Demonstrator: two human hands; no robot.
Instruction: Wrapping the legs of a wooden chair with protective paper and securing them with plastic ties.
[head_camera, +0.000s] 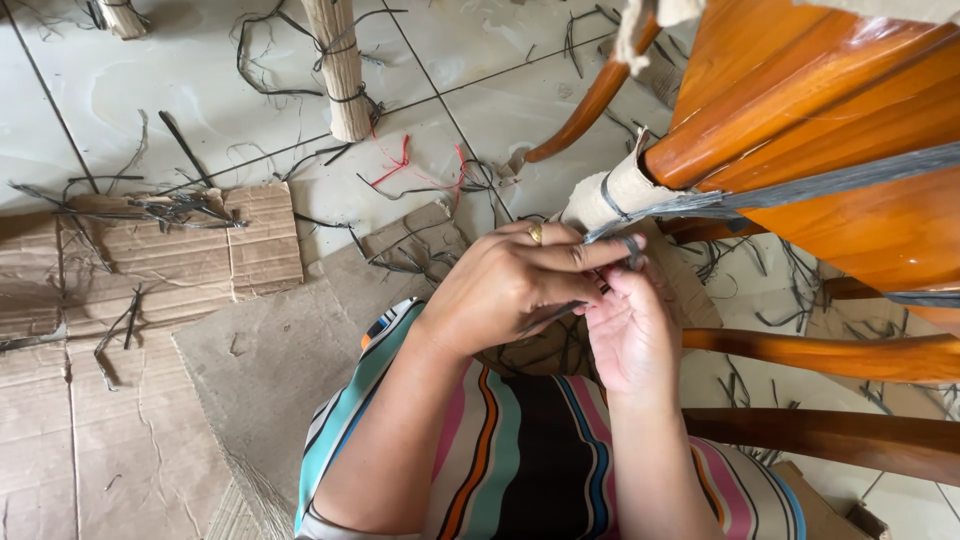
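Observation:
My left hand, with a gold ring on one finger, pinches a grey plastic strap at mid-frame. My right hand meets it from below, fingers closed on the same strap end. The strap runs up and to the right across a polished orange wooden chair. Beside the hands, a chair part is wrapped in brown paper bound with that strap. My lap, in striped cloth, fills the bottom centre.
Flattened cardboard sheets cover the tiled floor on the left. Cut strap scraps and red thread litter the floor. A paper-wrapped chair leg stands at the top. Wooden rungs cross at right.

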